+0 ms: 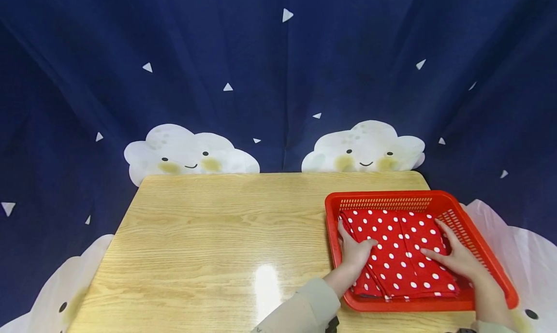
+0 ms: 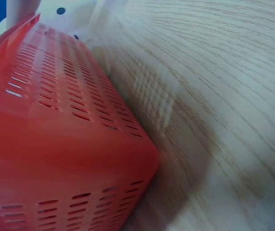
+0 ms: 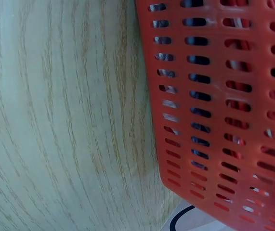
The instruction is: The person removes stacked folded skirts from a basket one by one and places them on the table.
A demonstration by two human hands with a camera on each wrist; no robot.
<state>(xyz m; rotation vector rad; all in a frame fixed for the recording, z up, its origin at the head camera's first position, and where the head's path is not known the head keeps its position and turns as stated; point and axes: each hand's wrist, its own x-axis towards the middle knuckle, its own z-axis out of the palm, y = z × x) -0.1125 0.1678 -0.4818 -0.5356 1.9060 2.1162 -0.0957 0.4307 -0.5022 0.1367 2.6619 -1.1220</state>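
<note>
A folded red cloth with white polka dots [image 1: 393, 255] lies flat inside a red plastic basket [image 1: 409, 304] at the right of the table. My left hand [image 1: 354, 252] rests at the cloth's left edge, its thumb spread over the top. At the right edge, my right hand [image 1: 462, 259] touches the cloth with thumb and index finger spread wide. The other fingertips are partly hidden. In the left wrist view only the slotted basket wall [image 2: 74, 149] and table appear. Through the basket slots [image 3: 214, 91] in the right wrist view, dark blue and red material shows.
The wooden table [image 1: 196, 246] extends to the left of the basket. A dark blue curtain [image 1: 261, 57] with white triangles and clouds hangs behind and around it. The basket's right rim [image 1: 483, 248] stands near the table's right edge.
</note>
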